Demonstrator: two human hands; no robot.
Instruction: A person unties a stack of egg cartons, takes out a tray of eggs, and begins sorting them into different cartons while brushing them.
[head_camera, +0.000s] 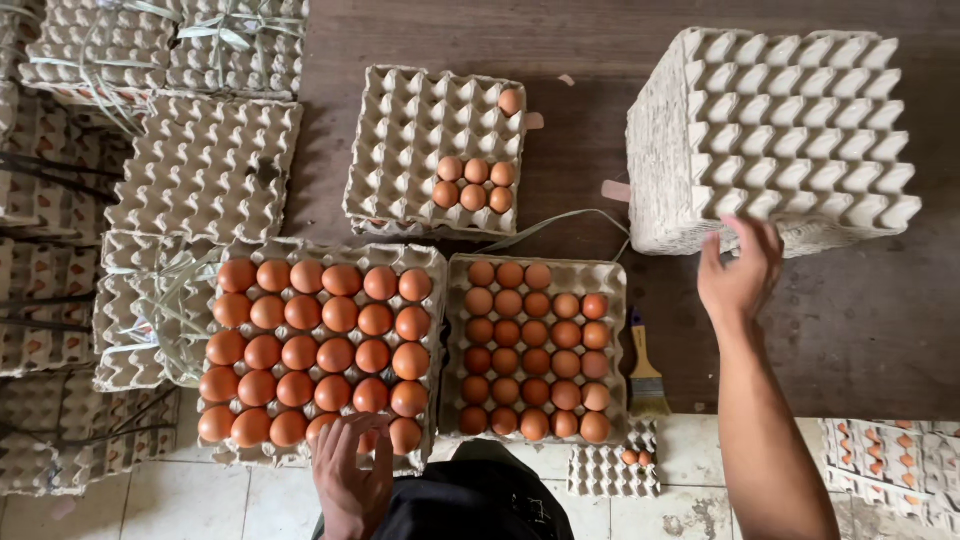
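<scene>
Head view showed a tall stack of empty trays (775, 130) on the dark wooden table (860, 330), the right hand (740, 270) touching its near edge, grip spread. Bundled tray stacks (205, 165) crowded the left. Two full egg trays lay near; the left hand (350, 475), grip loosely spread, rested on the big tray (320, 345). A brush (645, 375) lay beside the small tray (537, 345). Pale floor tiles (200, 500) lay below.

Grey pulp egg trays everywhere: a full tray (318, 350) under the left hand (352, 478), a tall empty stack (775, 130) at the right hand's (740, 270) fingertips.
</scene>
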